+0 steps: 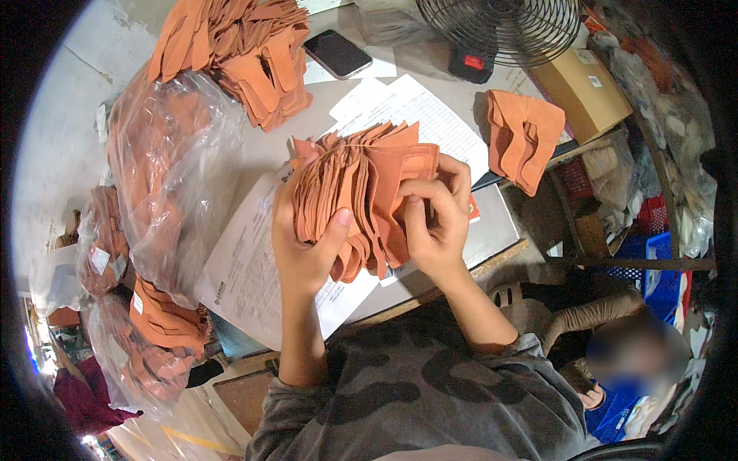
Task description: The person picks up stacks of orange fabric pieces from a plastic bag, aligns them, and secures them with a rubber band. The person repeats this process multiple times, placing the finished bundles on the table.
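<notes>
Between my hands is a thick bundle of orange-brown cut leather pieces [338,188], held up above papers on the table. A thin band or string seems to run across its upper part. My left hand [304,238] grips the bundle from the left side, thumb pressed on the front pieces. On the right, my right hand [440,219] has its thumb and bent fingers closed on the edge of the outer pieces; its fingertips are partly hidden among them. Printed sheets [246,261] lie beneath the bundle.
A big heap of leather pieces [261,61] and a filled plastic bag [173,177] stand at left. A phone [337,54], a wire-guarded fan [507,27], a cardboard box [580,92] and a smaller leather bundle [524,138] are farther off. Another person [600,323] is at lower right.
</notes>
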Available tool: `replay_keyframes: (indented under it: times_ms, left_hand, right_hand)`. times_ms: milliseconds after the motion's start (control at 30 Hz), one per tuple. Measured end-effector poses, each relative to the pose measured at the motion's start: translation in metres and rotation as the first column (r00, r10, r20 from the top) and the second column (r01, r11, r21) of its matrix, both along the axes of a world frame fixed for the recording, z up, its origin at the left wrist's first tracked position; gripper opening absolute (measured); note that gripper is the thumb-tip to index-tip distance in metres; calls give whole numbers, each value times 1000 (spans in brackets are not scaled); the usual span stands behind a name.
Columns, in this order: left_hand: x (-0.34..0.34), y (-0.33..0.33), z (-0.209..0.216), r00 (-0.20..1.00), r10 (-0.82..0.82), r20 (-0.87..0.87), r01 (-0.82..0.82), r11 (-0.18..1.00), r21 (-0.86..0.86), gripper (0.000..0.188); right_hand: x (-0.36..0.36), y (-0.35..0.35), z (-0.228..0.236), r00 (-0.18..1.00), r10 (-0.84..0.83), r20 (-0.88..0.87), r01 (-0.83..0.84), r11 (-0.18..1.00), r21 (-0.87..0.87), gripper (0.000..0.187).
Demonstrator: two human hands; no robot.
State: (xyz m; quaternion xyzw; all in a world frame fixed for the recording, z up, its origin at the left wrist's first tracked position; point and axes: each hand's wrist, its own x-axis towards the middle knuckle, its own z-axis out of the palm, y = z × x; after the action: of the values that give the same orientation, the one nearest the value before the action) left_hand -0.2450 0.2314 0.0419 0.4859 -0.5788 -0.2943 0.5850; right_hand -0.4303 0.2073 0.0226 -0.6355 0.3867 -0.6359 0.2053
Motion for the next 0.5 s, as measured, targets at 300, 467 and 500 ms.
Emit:
replay_keyframes:
  times_ms: [300, 467, 500]
  left_hand:
    - [3, -1, -1, 999, -37, 23, 37, 999, -18, 62]
    - [3, 2, 3, 997, -60, -42, 60, 998, 12, 62]
    - [3, 3, 3, 997, -61, -53, 62, 998, 17, 62]
  right_hand:
    - [11, 7, 15, 998, -27, -57, 27, 1000, -9, 22]
    - [17, 9, 22, 995, -58, -76, 62, 996, 57, 24]
    - [18, 8, 23, 996, -53, -76, 57, 997, 49, 24]
